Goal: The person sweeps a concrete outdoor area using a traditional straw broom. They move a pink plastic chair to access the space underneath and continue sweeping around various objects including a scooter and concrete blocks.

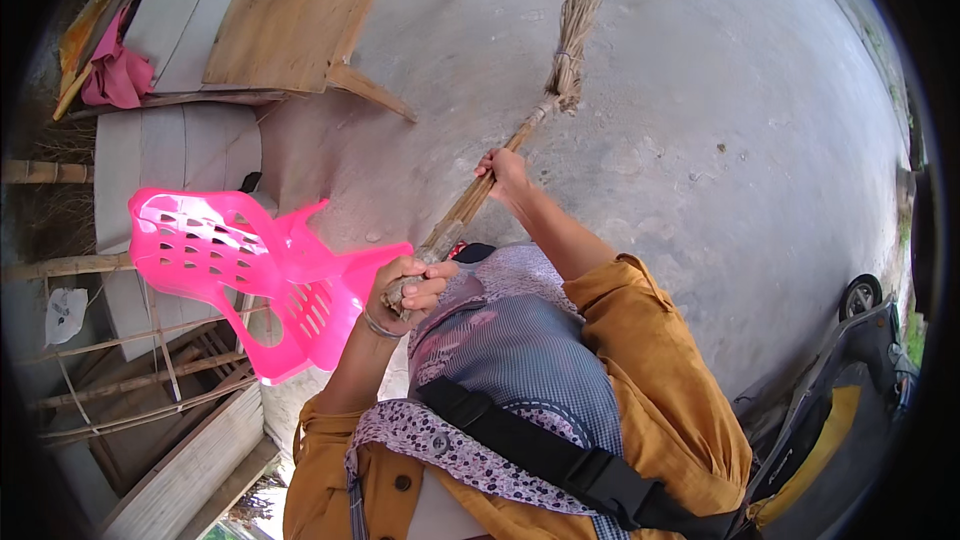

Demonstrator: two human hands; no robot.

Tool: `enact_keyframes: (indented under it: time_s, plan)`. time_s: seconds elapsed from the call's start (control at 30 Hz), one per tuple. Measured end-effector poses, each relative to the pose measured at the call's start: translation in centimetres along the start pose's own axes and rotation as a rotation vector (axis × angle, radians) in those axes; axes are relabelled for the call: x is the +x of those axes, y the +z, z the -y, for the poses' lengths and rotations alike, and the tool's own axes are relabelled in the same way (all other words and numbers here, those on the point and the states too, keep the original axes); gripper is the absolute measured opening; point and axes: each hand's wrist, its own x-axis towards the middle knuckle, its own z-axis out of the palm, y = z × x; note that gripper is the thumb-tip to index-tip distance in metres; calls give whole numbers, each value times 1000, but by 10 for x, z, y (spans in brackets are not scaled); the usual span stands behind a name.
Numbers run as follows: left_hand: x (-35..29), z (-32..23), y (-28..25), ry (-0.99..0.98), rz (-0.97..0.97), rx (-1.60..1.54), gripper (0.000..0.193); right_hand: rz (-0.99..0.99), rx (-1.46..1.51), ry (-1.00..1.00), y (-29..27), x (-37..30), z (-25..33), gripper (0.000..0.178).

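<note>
A straw broom (470,202) slants across the view in front of me, its bristle head up and to the right, over the grey concrete floor. Near its top end, my left hand (405,290) is closed around the bundled stalks, with a bracelet at the wrist. Farther along the handle, my right hand (503,172) wraps around it below the tied straw. Whether the bristles touch the floor I cannot tell. Just left of my left hand stands a bright pink plastic chair (300,280) with cut-out holes in its back and slots in its seat.
A wooden table (295,5) with splayed legs is at the upper left, beside pink cloth (120,75). Bamboo poles (150,395) form a rack along the left. A parked scooter (830,430) is at the lower right. The concrete floor (720,120) stretches ahead and right.
</note>
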Motion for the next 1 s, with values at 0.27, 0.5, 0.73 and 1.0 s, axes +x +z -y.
enact_keyframes:
  time_s: [0.27, 0.5, 0.73, 1.0]
  plan:
    - [38, -8, 67, 3, -254, 394, 11, 187, 230, 351, 34, 38, -17, 12]
    - [120, -41, 92, -22, -361, 465, 15, 211, 267, 468, 25, 96, 9, 21]
    - [188, -67, 146, -327, -265, 509, 16, 129, 329, 171, 21, 107, 141, 22]
    - [229, -150, 139, -524, -171, 128, 13, -261, 146, -331, 45, 113, 225, 13]
